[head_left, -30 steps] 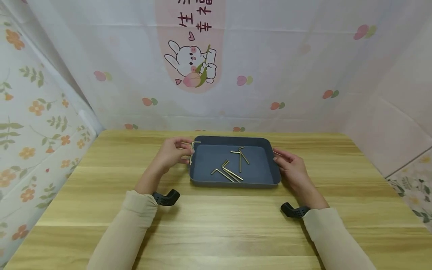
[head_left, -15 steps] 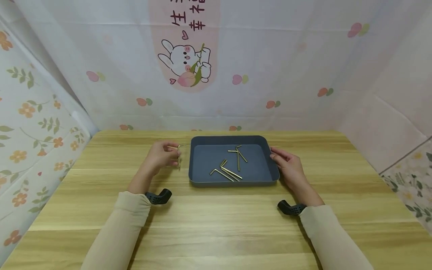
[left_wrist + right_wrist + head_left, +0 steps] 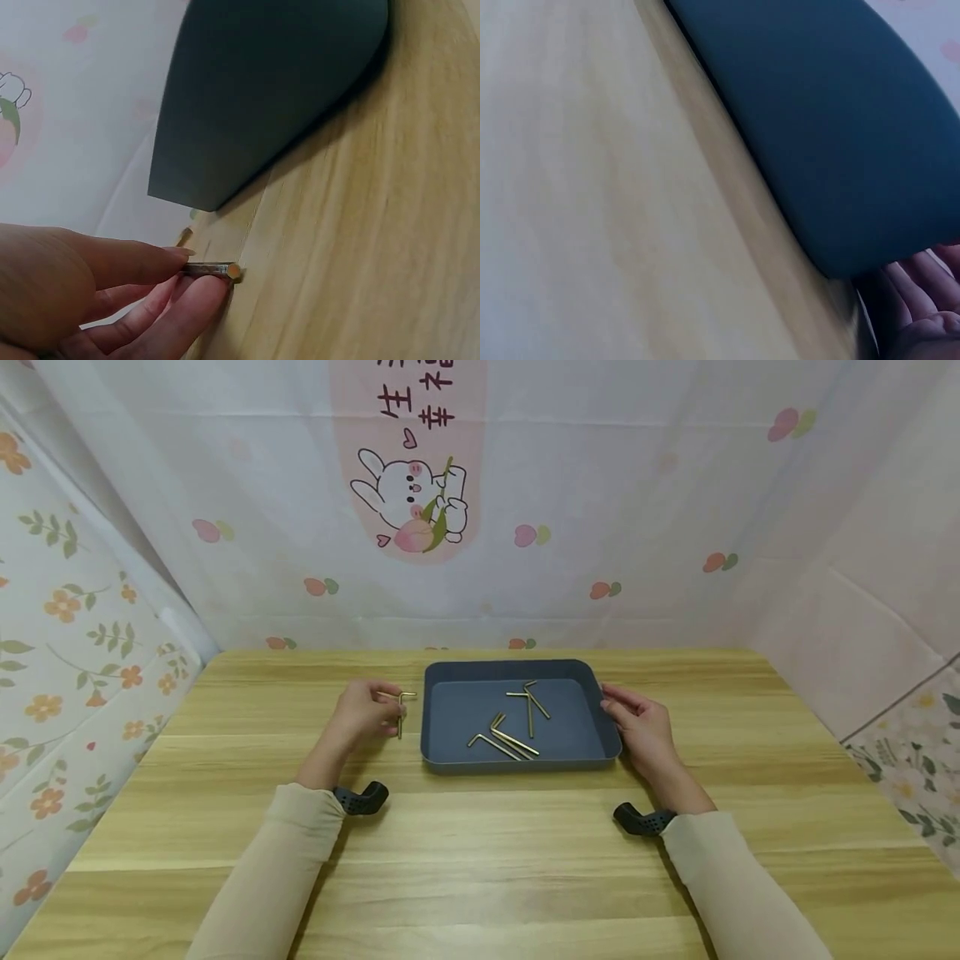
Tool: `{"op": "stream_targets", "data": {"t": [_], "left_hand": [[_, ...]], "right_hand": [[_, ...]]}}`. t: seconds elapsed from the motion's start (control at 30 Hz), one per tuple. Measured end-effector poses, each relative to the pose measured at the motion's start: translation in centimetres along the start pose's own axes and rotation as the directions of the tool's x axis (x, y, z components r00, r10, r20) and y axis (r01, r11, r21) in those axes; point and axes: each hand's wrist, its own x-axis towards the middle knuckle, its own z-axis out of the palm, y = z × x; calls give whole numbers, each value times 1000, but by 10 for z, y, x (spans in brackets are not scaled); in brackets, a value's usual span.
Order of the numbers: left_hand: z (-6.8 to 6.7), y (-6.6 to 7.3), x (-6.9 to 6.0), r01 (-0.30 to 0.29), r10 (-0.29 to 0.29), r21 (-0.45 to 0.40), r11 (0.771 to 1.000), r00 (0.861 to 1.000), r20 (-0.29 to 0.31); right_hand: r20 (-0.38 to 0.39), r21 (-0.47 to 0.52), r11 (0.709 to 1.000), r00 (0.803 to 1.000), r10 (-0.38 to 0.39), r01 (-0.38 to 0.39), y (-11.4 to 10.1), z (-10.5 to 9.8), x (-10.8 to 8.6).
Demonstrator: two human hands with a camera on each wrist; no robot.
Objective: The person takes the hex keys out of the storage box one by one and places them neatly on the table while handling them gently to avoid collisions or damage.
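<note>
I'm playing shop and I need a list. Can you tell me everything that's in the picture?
Tray: 1, grey-blue, on the table
Keys in the tray: about 5, gold; some overlap
Held key: at least 1, gold, in the left hand
Table: 1, light wood, under the tray
Back cloth: 1, white, behind the table
Rabbit print: 1, white, on the back cloth
Writing: dark red, above the rabbit, cut off
Fruit prints: several, pink, orange and green, on the back cloth
Flower cloth: white with orange flowers, far left
Wrist pieces: 2, black, one per wrist
Sleeves: 2, cream
Hands: 2; left beside the tray, right at its right side
</note>
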Motion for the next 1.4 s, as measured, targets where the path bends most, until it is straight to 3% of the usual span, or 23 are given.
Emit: {"op": "stream_targets", "data": {"t": [0.3, 0.67, 0.8, 1.0, 1.4], "left_hand": [[7, 1, -1, -14, 17, 64, 998, 999, -35], [13, 3, -4, -47, 60, 133, 990, 994, -92], [13, 4, -5, -56, 74, 170, 984, 992, -102], [13, 4, -9, -67, 100, 257, 964, 988, -118], [14, 4, -9, -74, 113, 265, 961, 985, -133]], "right_hand": [[-149, 4, 999, 988, -42, 43, 1, 8, 1], [-214, -20, 999, 976, -45, 42, -2, 14, -3], [-209, -47, 999, 977, -32, 22, -2, 13, -3], [-123, -150, 988, 992, 26, -45, -2, 9, -6], [-89, -179, 983, 995, 33, -48, -5, 7, -5]]}}
